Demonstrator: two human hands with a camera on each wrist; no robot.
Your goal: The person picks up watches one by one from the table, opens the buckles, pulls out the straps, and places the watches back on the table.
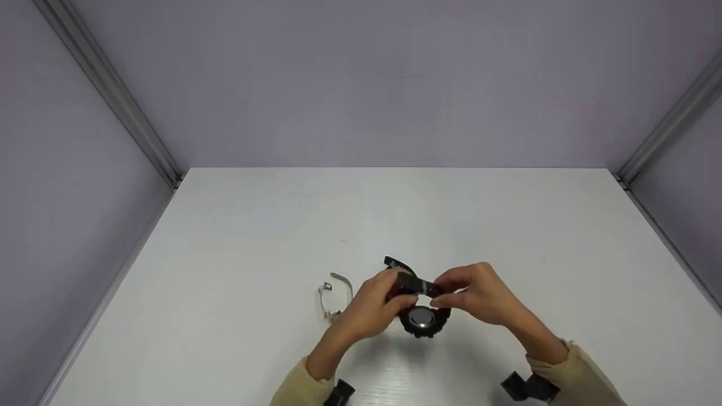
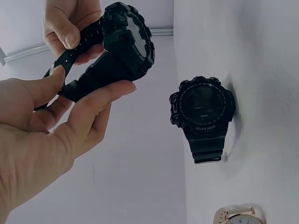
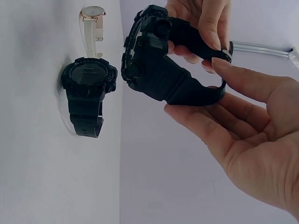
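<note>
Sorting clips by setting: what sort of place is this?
Probably a recording booth, not a home: a bare white table boxed in by plain walls with metal corner rails. Both hands hold a black watch above two more watches.

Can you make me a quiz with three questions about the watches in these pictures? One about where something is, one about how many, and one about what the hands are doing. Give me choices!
1. Where is the second black watch?
A. Lying on the table
B. On a wrist
C. In a box

2. How many watches are there in all?
A. One
B. Two
C. Three

3. What are the two hands doing?
A. Resting flat on the table
B. Both holding one black watch by its strap
C. Holding nothing

Answers:
1 A, it lies flat on the white top, untouched.
2 C, two black ones plus a pale-strapped watch.
3 B, the left hand and right hand pinch its strap in the air.
</note>
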